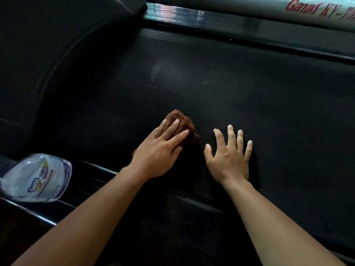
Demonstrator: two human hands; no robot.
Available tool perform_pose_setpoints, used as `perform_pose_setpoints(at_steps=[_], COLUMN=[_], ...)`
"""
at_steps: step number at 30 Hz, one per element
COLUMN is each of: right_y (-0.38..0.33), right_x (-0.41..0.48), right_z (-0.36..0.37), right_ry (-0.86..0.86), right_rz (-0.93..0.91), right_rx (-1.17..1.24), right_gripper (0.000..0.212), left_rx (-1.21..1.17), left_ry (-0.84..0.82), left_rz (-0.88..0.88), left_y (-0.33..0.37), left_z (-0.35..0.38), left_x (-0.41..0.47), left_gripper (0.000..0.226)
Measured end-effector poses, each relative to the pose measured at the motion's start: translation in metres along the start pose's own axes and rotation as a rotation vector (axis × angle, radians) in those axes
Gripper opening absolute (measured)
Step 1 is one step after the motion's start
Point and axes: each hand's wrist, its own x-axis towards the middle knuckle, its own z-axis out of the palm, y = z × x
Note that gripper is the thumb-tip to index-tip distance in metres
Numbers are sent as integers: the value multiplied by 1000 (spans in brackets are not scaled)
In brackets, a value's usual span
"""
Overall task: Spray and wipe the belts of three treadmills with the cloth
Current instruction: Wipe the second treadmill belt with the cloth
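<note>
Black textured rubber treadmill belt (269, 93) fills most of the head view and runs from lower right to upper left. On its near portion lies a crumpled reddish-brown cloth (182, 120), in contact with the belt surface. The left hand (159, 150) rests on top of the cloth with its fingers straight and close together, pressing down on it; the fingers are not curled round the fabric, and the far edge of the cloth shows beyond the fingertips. The right hand (228, 158) lies flat on the bare belt just beside the cloth, palm down, fingers spread apart and holding nothing. The two hands are near each other but do not touch. A pale patch of fine spray droplets (156, 72) sits on the belt farther from the person, well apart from the cloth. At lower left, a translucent white plastic bottle with a purple printed label (38, 177) lies on its side on the dark near side rail (92, 169). The glossy far side rail (249, 29) borders the belt at the top. Red lettering (317, 8) on a grey frame appears at upper right; it is blurred and only partly legible.
</note>
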Motion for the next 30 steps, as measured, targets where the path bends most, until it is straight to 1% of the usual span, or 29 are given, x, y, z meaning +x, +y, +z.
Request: perform_pose_setpoints(at_steps=[2,6,8,10,12,15,18,21,26,30], right_y=[-6,-35,-55,-71,-80,-85,-87,-86,-81,-73], right_x=[3,13,21,32,45,67,90,115,152,174], right_z=[-2,-5,-4,-2,0,1,0,-6,-14,-17], right_ry=[4,-10,-28,-50,-64,-71,-49,-35,7,57], right_rz=[-20,-149,-215,-249,-255,-250,-254,-243,-214,-200], right_rx=[1,19,28,35,28,-1,2,4,-24,-36], right_gripper=[61,58,57,57,57,58,58,58,58,58], left_rx=[-33,-129,-123,-103,-165,-202,-193,-182,-190,-160], left_ry=[-8,83,109,130,190,240,239,242,216,200], left_rz=[-160,-592,-782,-928,-1068,-1200,-1267,-1267,-1214,-1087], left_y=[-16,-60,-90,-112,-123,-133,-150,-166,-194,-201], left_z=[-2,-14,-14,-16,-20,-28,-29,-34,-45,-49], left_x=[-21,-30,-24,-17,-7,9,25,40,71,105], left_gripper=[56,57,57,61,58,57,57,59,62,61])
